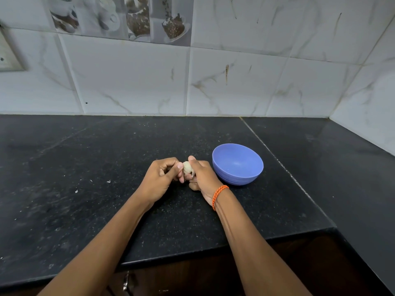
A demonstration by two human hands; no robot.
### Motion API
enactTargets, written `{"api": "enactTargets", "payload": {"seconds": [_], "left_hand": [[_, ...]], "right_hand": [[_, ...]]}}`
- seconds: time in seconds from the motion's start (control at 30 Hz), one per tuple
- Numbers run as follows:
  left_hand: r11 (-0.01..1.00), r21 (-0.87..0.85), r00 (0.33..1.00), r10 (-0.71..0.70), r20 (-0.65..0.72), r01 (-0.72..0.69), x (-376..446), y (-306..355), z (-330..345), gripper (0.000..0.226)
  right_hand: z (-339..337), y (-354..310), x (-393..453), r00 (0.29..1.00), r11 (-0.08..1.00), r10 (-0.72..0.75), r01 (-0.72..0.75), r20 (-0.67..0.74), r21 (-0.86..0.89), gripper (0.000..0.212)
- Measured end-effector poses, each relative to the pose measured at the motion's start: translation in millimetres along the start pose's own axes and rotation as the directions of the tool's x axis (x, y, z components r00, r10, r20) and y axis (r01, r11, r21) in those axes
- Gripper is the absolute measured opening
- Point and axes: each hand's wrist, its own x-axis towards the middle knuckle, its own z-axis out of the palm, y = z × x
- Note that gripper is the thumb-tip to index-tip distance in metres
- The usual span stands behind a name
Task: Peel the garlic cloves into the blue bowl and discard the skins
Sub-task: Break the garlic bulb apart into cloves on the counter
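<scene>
Both hands, left [159, 178] and right [202, 177], pinched garlic [187, 167] between curled fingertips above the counter [85, 157]; bowl [237, 164] at 3 o'clock.

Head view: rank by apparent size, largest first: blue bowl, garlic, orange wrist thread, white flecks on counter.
1. blue bowl
2. orange wrist thread
3. garlic, partly hidden by fingers, so unsure against the thread
4. white flecks

I see a black speckled countertop [106, 150] with a seam line [277, 159] — small white flecks [108, 181] lie on it. Behind it stands a marble-patterned tiled wall [235, 82] — one decorative picture tile [139, 18], one switch plate [8, 54] at left.
</scene>
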Motion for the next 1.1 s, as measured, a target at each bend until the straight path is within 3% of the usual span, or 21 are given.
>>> {"api": "enactTargets", "payload": {"seconds": [0.2, 0.3, 0.43, 0.6, 0.7, 0.8, 1.1], "left_hand": [[0.991, 0.123, 0.998, 0.044, 0.042, -0.049, -1, 1, -1, 0.036], [0.969, 0.237, 0.998, 0.068, -0.005, -0.065, -1, -3, -3, 0.036], [0.986, 0.165, 0.99, 0.001, -0.142, 0.023, 2, -7, -4, 0.038], [0.964, 0.263, 0.99, 0.007, -0.137, 0.029, 1, -6, 2, 0.029], [0.905, 0.424, 0.99, 0.051, -0.13, 0.009, -4, -2, 9, 0.017], [0.772, 0.635, 0.988, 0.12, -0.095, -0.033, -7, 3, 16, 0.015], [0.759, 0.651, 0.946, 0.217, -0.239, -0.01, -7, 7, 17, 0.022]], "right_hand": [[-14, -8, 1, 0.985, 0.993, 0.115, -0.117, 0.127, 0.015, 0.048], [-11, -5, -4, 0.99, 0.998, 0.046, -0.051, 0.13, 0.036, 0.046], [-1, 9, -16, 0.984, 0.981, -0.177, 0.175, 0.012, 0.082, 0.031], [2, 14, -16, 0.931, 0.942, -0.334, 0.332, -0.146, -0.04, 0.024], [5, 15, -17, 0.912, 0.942, -0.336, 0.324, -0.235, -0.092, 0.019], [8, 16, -15, 0.899, 0.949, -0.315, 0.293, -0.305, -0.118, 0.023], [23, 14, -15, 0.876, 0.931, -0.332, 0.244, -0.35, -0.271, 0.041]]}}
